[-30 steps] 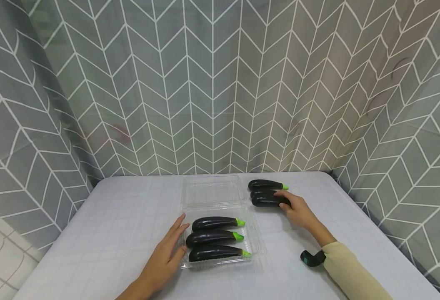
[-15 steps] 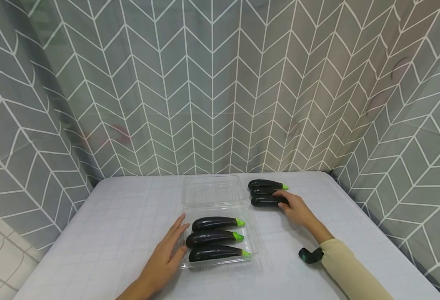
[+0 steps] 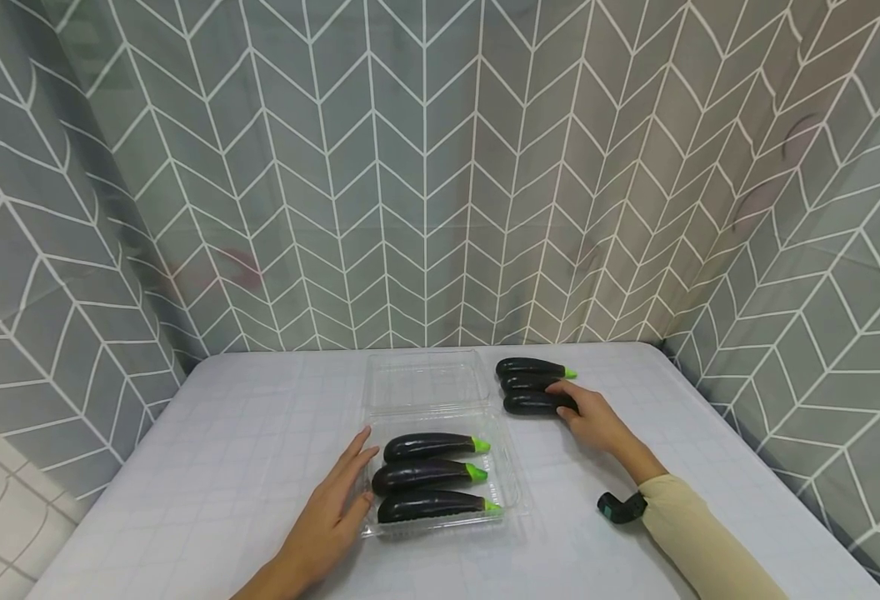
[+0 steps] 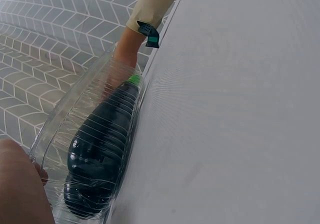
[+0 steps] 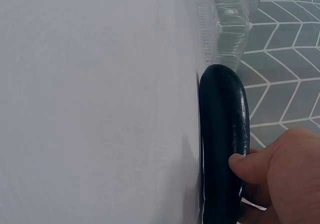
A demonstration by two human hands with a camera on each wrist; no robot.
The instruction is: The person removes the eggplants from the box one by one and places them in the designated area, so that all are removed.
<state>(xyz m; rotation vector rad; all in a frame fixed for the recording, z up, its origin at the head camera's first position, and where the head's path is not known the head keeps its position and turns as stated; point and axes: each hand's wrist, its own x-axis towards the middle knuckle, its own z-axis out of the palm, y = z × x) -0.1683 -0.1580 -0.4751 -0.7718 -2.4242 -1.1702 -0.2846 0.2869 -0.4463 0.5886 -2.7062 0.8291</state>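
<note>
The right hand pinched the nearest loose aubergine at its 3 o'clock end.
Against a second earlier, little differed: the right wrist had shifted slightly toward 11 o'clock, while the left hand and the clear tray had stayed put. Thumb and fingers were closed on that aubergine, between 1 and 2 o'clock from the tray. Six aubergines were counted: three tray aubergines side by side, green stems toward 3 o'clock, and three outside, with the middle loose aubergine and the far loose aubergine beyond the gripped one toward 12. One lid stood open at the tray's 12 o'clock. The left hand's fingers were extended, gripping nothing, at the tray's 9 o'clock rim, perhaps touching it.
</note>
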